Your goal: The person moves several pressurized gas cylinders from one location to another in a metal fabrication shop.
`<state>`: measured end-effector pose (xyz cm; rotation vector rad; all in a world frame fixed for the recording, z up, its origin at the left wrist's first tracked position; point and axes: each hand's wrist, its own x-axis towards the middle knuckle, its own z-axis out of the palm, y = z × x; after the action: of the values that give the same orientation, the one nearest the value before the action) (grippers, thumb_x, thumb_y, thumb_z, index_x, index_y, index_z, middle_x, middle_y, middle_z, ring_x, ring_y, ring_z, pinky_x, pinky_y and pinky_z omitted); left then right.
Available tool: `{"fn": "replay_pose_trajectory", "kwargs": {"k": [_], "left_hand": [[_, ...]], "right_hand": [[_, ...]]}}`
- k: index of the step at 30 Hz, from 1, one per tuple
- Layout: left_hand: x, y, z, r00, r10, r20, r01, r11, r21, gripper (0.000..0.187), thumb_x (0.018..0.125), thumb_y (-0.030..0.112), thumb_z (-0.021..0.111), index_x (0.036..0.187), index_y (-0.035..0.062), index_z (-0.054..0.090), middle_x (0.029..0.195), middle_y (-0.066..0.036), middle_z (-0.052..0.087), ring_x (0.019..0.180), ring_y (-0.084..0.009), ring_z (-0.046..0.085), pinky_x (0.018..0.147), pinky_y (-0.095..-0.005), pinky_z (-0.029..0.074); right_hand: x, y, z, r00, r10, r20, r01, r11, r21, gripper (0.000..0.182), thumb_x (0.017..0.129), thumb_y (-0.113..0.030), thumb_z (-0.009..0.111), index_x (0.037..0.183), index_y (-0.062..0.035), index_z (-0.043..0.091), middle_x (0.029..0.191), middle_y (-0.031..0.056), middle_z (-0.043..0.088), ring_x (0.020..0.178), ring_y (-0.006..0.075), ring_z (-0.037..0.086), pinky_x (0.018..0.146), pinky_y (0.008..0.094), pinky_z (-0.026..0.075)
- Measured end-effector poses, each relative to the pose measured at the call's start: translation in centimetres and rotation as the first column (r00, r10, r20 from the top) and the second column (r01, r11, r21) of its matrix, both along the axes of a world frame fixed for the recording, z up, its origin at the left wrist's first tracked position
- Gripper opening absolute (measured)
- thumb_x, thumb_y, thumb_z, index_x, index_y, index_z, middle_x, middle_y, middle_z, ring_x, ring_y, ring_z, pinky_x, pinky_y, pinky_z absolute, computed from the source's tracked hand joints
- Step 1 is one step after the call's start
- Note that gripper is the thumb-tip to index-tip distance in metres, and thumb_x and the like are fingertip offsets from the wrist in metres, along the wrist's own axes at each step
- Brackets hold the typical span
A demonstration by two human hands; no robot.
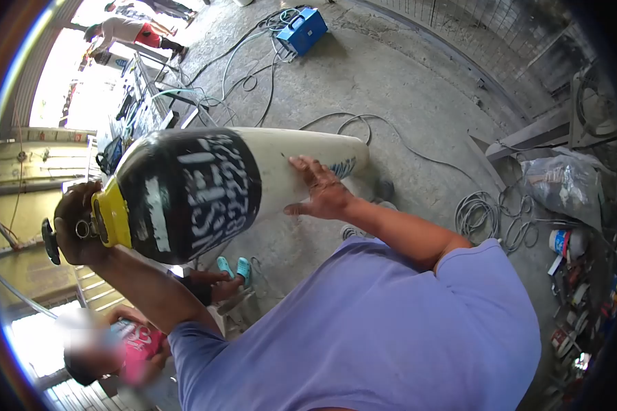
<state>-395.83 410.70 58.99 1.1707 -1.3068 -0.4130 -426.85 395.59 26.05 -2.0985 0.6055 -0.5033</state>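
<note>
One smooth, round-shouldered cylinder (243, 179) tilts. Left hand (74, 220) grips at its yellow collar (112, 214), fingers curled; right hand (323, 194) lies open against it.

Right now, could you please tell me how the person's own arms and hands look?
The left hand and right hand are bare, without gloves; no wristwatch is visible. The left sleeve and right sleeve are short, plain lavender-blue fabric.

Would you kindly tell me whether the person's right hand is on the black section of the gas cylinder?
No, the right hand lies against the pale section of the gas cylinder, away from the black section.
</note>
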Motion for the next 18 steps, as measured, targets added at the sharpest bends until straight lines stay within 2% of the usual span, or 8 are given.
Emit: {"fn": "replay_pose_trajectory", "kwargs": {"k": [5,6,9,10,13,14,17,18], "left_hand": [[3.9,-1.3,1.3,0.807,0.553,-0.208,-0.527,0.832,0.171,0.048,0.1,0.035,0.043,0.109,-0.008,0.062,0.106,-0.021,0.066,0.099,-0.0326,0.064,0.093,-0.0458,0.048],[3.9,-1.7,1.1,0.814,0.522,-0.254,-0.499,0.853,0.153,0.047,0.1,0.033,0.042,0.111,-0.0084,0.06,0.109,-0.022,0.064,0.102,-0.0326,0.062,0.095,-0.0451,0.046],[3.9,-4.6,0.6,0.895,0.407,-0.181,-0.402,0.913,0.063,0.05,0.1,0.035,0.04,0.118,-0.0091,0.056,0.114,-0.024,0.061,0.108,-0.0343,0.059,0.098,-0.0462,0.044],[5.2,-5.4,1.0,0.958,0.287,-0.024,-0.283,0.953,0.112,0.053,0.099,0.037,0.039,0.124,-0.0074,0.053,0.119,-0.025,0.058,0.113,-0.0363,0.056,0.102,-0.0484,0.04],[8.4,-10.5,0.9,0.976,-0.167,0.138,0.151,0.981,0.123,0.053,0.098,0.037,0.036,0.128,-0.0027,0.054,0.125,-0.024,0.055,0.12,-0.039,0.051,0.106,-0.0521,0.035],[10.0,-11.7,0.5,0.963,-0.265,0.047,0.261,0.963,0.064,0.053,0.097,0.04,0.04,0.126,-0.002,0.055,0.121,-0.022,0.057,0.119,-0.0398,0.052,0.105,-0.0539,0.036],[15.0,-12.9,-0.6,0.973,-0.21,0.096,0.212,0.977,-0.009,0.054,0.095,0.042,0.043,0.123,-0.0017,0.058,0.114,-0.021,0.06,0.118,-0.0402,0.053,0.105,-0.0544,0.037],[16.9,-13.0,-0.8,0.973,-0.227,-0.031,0.226,0.974,-0.02,0.053,0.094,0.044,0.046,0.12,0.0006,0.06,0.114,-0.021,0.061,0.119,-0.0411,0.052,0.107,-0.0545,0.036]], "right_hand": [[5.9,-4.0,0.7,0.997,0.007,-0.073,-0.011,0.999,-0.05,0.11,0.069,-0.068,0.072,0.15,-0.0102,0.025,0.148,0.0248,0.03,0.134,0.0446,0.034,0.114,0.0463,0.025],[7.2,-4.9,0.4,0.997,-0.003,-0.073,-0.001,0.998,-0.06,0.109,0.068,-0.068,0.072,0.15,-0.0104,0.027,0.148,0.0247,0.03,0.133,0.0448,0.034,0.114,0.0458,0.025],[11.3,-13.2,-0.8,0.968,0.249,0.022,-0.25,0.962,0.107,0.106,0.071,-0.063,0.073,0.149,-0.0065,0.028,0.149,0.0219,0.031,0.138,0.0395,0.03,0.116,0.0434,0.024],[12.2,-14.7,-0.5,0.96,0.277,-0.031,-0.264,0.941,0.212,0.106,0.071,-0.06,0.074,0.149,-0.0052,0.028,0.15,0.0214,0.032,0.141,0.0371,0.028,0.116,0.0418,0.022],[14.5,-16.9,-0.4,0.944,0.331,0.017,-0.33,0.935,0.129,0.107,0.071,-0.061,0.075,0.149,-0.0052,0.028,0.151,0.0217,0.03,0.141,0.0389,0.027,0.117,0.0419,0.021],[15.6,-16.9,-0.7,0.949,0.315,0.001,-0.312,0.941,0.127,0.111,0.07,-0.063,0.074,0.151,-0.0055,0.024,0.152,0.0218,0.028,0.141,0.0402,0.025,0.117,0.0432,0.021],[19.5,-16.2,-2.5,0.98,0.195,0.028,-0.197,0.978,0.066,0.118,0.068,-0.071,0.069,0.153,-0.0093,0.016,0.154,0.0227,0.021,0.141,0.0448,0.022,0.116,0.0472,0.02],[20.5,-16.1,-3.0,0.982,0.176,0.062,-0.181,0.98,0.082,0.121,0.067,-0.073,0.069,0.154,-0.012,0.011,0.156,0.0219,0.018,0.142,0.0454,0.02,0.116,0.0509,0.019]]}}
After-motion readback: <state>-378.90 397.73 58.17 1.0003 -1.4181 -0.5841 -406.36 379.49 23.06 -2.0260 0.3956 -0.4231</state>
